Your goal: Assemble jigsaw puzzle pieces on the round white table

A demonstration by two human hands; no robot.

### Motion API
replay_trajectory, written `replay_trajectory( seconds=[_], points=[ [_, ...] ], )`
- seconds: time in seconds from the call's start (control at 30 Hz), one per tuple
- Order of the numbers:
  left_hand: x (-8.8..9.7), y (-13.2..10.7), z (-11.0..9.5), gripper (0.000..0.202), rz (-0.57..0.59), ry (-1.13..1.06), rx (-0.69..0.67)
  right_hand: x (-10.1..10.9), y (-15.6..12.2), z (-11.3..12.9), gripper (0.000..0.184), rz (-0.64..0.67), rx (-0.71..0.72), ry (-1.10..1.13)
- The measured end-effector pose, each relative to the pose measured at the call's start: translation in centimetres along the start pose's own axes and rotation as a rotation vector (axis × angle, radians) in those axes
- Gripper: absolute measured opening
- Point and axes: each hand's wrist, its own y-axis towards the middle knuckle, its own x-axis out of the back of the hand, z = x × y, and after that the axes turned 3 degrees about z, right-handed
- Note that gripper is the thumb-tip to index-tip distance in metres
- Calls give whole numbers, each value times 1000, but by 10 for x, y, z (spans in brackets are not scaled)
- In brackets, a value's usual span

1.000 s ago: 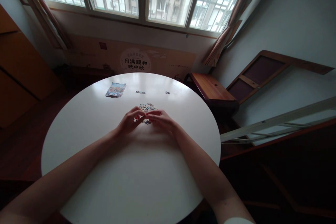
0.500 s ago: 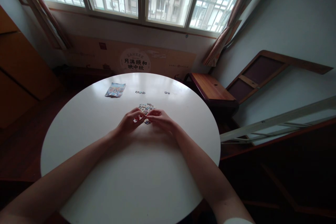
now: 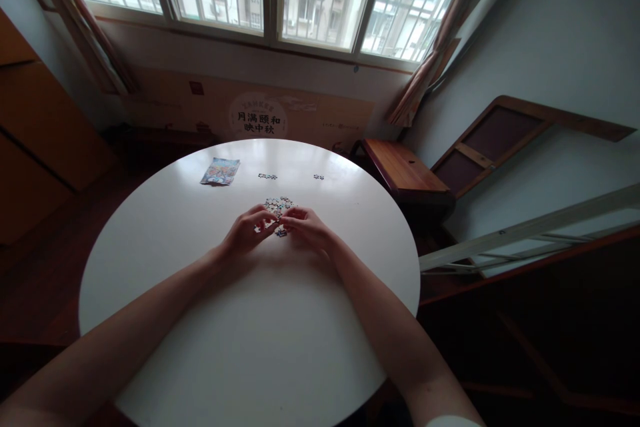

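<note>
Small jigsaw puzzle pieces (image 3: 280, 203) lie in a loose pile near the middle of the white round table (image 3: 240, 320). Over the pile's near left side, my left hand (image 3: 249, 227) has its thumb and forefinger pinched around a puzzle piece. My right hand (image 3: 306, 225) comes in from the other side, its fingertips pinched and meeting the left ones; a puzzle piece seems to be between them, mostly covered by the fingers. A few pieces (image 3: 281, 232) show below the fingertips on the tabletop.
Beyond the pile lie two small groups of puzzle pieces, a left group (image 3: 267, 177) and a right group (image 3: 319, 177). A picture sheet or packet (image 3: 221, 171) rests at the far left of the table. A wooden stool-like stand (image 3: 404, 165) stands past the right edge.
The fingertips have shifted very slightly over the pile, both hands still pinched together. The pile, the two groups and the packet stay where they were.
</note>
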Motion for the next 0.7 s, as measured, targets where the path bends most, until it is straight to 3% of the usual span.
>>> replay_trajectory(
  seconds=[0.7],
  points=[
    [-1,-2,4,9,4,-10,-58,3,5,-6,33,-40,15,24]
  ],
)
